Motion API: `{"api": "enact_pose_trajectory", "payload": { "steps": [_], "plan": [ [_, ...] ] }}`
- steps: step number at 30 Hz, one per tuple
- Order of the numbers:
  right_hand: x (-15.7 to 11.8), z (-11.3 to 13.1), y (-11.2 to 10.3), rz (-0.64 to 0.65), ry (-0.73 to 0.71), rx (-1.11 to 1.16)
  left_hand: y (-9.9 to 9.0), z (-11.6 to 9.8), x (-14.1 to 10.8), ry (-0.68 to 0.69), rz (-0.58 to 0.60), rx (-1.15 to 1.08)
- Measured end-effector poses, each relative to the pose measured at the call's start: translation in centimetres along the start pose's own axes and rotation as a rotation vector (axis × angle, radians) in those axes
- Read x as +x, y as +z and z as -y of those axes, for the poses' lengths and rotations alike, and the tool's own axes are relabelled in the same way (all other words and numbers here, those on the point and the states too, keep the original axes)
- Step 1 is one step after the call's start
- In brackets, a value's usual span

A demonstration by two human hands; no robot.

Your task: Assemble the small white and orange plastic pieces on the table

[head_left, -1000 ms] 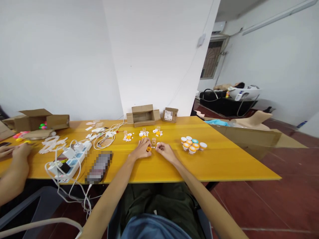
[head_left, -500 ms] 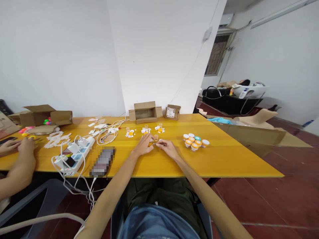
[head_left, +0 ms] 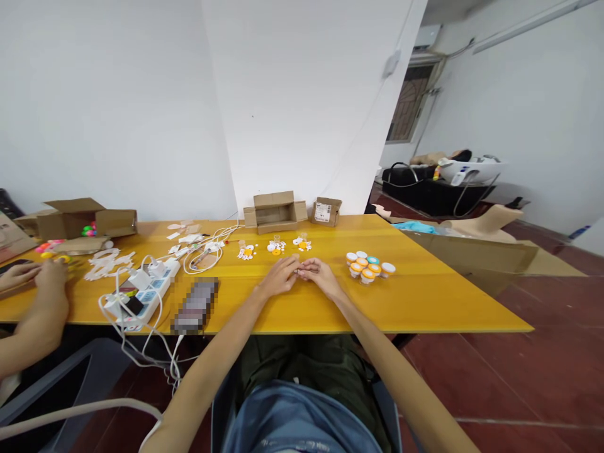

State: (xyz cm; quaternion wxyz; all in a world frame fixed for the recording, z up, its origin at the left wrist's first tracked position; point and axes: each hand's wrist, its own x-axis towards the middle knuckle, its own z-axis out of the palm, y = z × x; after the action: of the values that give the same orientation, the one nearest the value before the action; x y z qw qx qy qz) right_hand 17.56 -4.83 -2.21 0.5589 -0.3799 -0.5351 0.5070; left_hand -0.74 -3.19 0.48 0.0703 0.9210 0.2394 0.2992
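My left hand [head_left: 282, 277] and my right hand [head_left: 321, 277] meet at the fingertips just above the table [head_left: 377, 308]. Both have their fingers drawn together in a pinch, and whatever lies between them is too small and hidden to name. Beyond the hands lie three small groups of white pieces and orange lids, each with a clear cup: the left group [head_left: 246, 253], the middle group [head_left: 276, 250] and the right group [head_left: 302, 245]. To the right of my right hand stands a cluster of lidded cups [head_left: 366, 269] with orange, white and teal tops.
An open cardboard box [head_left: 275, 220] and a smaller carton [head_left: 325, 212] stand at the wall. To the left are a power strip [head_left: 158, 292] with plugs and cables, a phone [head_left: 195, 306], white scraps [head_left: 107, 263] and a co-worker's hands [head_left: 50, 277].
My hands have come together. The left has left the loose pieces on the table and closed in on the right hand's fingertips; the near clear cup and pieces are now hidden behind them.
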Motion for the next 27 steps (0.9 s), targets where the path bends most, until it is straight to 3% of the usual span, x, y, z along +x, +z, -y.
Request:
{"api": "enact_pose_trajectory", "payload": {
  "steps": [7, 27],
  "plan": [
    [0.18, -0.36, -0.51, 0.003, -0.002, -0.058, 0.24, 0.28, 0.05, -0.065, 0.031, -0.021],
    [0.43, -0.52, -0.16, 0.035, -0.017, -0.153, 0.64, 0.85, 0.26, -0.086, 0.051, -0.050]
  ]
}}
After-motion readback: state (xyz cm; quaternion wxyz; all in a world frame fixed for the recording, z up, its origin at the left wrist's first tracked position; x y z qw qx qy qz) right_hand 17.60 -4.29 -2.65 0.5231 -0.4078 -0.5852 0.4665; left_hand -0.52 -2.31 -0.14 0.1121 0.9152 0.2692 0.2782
